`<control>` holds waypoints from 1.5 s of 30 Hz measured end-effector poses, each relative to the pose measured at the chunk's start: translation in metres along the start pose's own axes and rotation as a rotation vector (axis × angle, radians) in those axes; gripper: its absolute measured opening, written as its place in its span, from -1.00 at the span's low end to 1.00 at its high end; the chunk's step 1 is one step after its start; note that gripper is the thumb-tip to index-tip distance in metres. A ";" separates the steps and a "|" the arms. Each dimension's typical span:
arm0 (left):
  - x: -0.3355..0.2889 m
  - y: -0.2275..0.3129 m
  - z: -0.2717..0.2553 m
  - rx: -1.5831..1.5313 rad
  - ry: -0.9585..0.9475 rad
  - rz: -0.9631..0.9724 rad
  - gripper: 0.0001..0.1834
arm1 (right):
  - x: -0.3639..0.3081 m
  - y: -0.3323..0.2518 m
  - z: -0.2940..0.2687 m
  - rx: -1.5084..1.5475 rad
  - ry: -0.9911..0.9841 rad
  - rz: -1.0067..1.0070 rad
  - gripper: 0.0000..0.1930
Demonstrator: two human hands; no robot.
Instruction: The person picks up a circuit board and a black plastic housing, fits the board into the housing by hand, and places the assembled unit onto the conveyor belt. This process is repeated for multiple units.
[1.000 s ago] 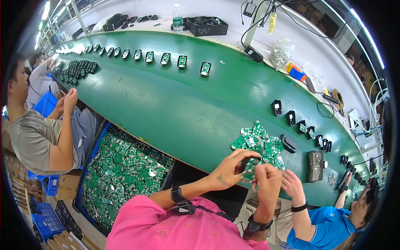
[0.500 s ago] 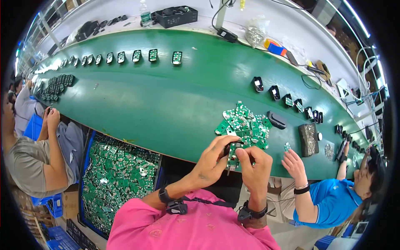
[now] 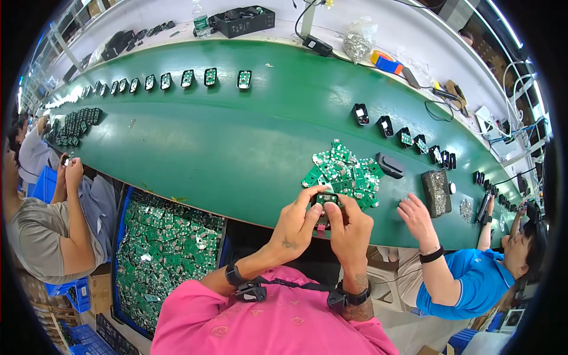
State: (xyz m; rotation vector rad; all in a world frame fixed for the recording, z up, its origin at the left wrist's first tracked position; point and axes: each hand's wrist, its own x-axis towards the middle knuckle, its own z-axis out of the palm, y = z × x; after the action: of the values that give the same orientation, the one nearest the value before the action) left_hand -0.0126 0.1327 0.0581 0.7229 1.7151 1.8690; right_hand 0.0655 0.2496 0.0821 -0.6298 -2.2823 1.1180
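Note:
Just off the front edge of the green table, both my hands grip a small black plastic case with a green circuit board [image 3: 327,199] set in it. My left hand [image 3: 296,225] holds its left side and my right hand [image 3: 351,229] its right side. Both thumbs press side by side on the board. A small pinkish-red piece [image 3: 321,229] shows below the thumbs; what it belongs to I cannot tell. Beyond my fingers lies a heap of loose green circuit boards [image 3: 349,173]. A closed black case [image 3: 390,165] rests against the heap's right side.
A row of black cases with boards [image 3: 244,79] runs along the far left, and another row of cases [image 3: 404,137] at the right. A dark block [image 3: 436,194] stands near a co-worker's hand [image 3: 418,219]. Left of me is a blue-edged bin of boards [image 3: 168,254].
The circuit board, upright between my fingers before, now sits in the black case under both thumbs. The co-worker's hand on the right no longer shows the small board near its fingertips.

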 end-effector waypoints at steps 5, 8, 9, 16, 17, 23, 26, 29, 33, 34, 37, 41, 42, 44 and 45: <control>0.001 0.004 -0.006 -0.022 -0.066 -0.067 -0.56 | 0.003 0.009 -0.004 -0.052 -0.064 -0.182 -0.71; 0.001 0.001 -0.004 0.024 -0.060 -0.002 -0.55 | 0.005 0.004 -0.006 -0.062 -0.112 -0.104 -0.70; 0.002 0.002 -0.004 0.024 -0.059 -0.003 -0.55 | 0.005 0.006 -0.005 -0.032 -0.091 -0.085 -0.71; 0.006 -0.004 0.003 0.064 0.034 0.023 -0.61 | 0.000 0.006 0.007 -0.028 -0.129 -0.053 -0.65; 0.006 0.000 0.004 0.060 0.055 0.006 -0.63 | 0.000 0.005 0.006 -0.029 -0.129 -0.051 -0.65; 0.007 0.009 0.006 0.056 0.061 0.016 -0.63 | 0.002 0.004 0.011 0.069 -0.070 -0.050 -0.61; 0.011 0.004 -0.003 -0.006 -0.007 -0.077 -0.62 | 0.002 0.010 0.016 0.056 -0.057 -0.060 -0.61; 0.014 0.003 -0.009 -0.104 -0.056 -0.138 -0.61 | 0.005 0.012 0.013 -0.005 -0.106 -0.069 -0.61; 0.017 0.004 -0.009 -0.038 -0.090 -0.126 -0.60 | 0.006 0.012 0.011 -0.089 -0.127 -0.046 -0.62; 0.017 0.004 -0.008 -0.043 -0.083 -0.118 -0.60 | 0.006 0.013 0.011 -0.093 -0.121 -0.046 -0.62; 0.018 0.002 -0.007 -0.041 -0.075 -0.103 -0.60 | 0.006 0.014 0.012 -0.099 -0.111 -0.061 -0.63; 0.018 0.002 -0.006 0.008 -0.067 -0.098 -0.61 | 0.006 0.013 0.013 -0.093 -0.096 -0.062 -0.64; 0.018 0.001 -0.005 0.007 -0.068 -0.096 -0.61 | 0.006 0.012 0.013 -0.095 -0.094 -0.064 -0.64; 0.018 0.000 -0.003 0.184 -0.028 0.079 -0.61 | 0.006 0.009 0.013 -0.005 -0.077 -0.043 -0.63; 0.016 0.002 -0.002 0.184 -0.027 0.080 -0.61 | 0.006 0.008 0.012 -0.005 -0.077 -0.045 -0.63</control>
State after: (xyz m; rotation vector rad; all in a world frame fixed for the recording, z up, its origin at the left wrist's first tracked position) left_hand -0.0257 0.1422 0.0612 0.8954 1.8835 1.7602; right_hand 0.0545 0.2510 0.0712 -0.5432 -2.3531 1.1339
